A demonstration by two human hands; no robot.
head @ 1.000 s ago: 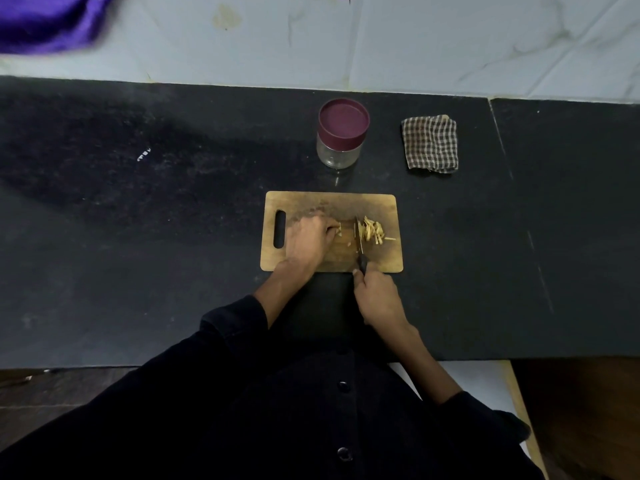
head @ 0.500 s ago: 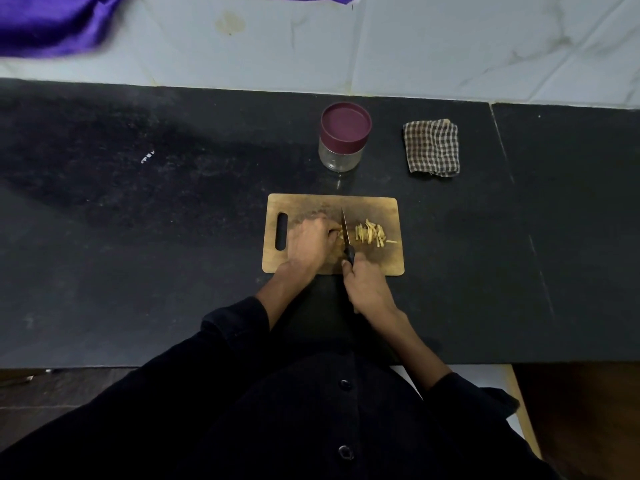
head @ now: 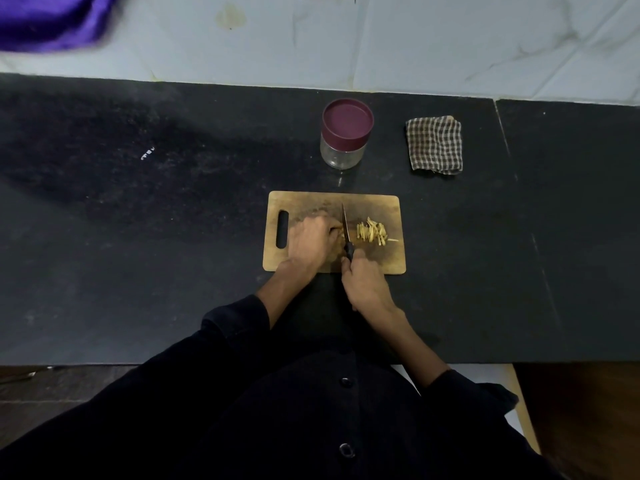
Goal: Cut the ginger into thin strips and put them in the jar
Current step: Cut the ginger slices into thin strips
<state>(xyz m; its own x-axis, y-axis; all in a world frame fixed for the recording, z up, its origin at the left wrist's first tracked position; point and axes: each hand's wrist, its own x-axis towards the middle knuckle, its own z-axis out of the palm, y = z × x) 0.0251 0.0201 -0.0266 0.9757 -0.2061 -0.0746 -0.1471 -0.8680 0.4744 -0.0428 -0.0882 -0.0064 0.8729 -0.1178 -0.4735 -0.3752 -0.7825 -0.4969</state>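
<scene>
Left hand (head: 309, 241) curled, pressing uncut ginger (head: 340, 233) on cutting board (head: 377, 206) | right hand (head: 365, 284) gripping knife (head: 346, 233) handle, blade just beside left fingertips | cut strips (head: 373, 232) right of blade | jar (head: 346, 134) lidded, behind board.

Both hands (head: 311, 240) (head: 367, 285) low, fingers curled
</scene>
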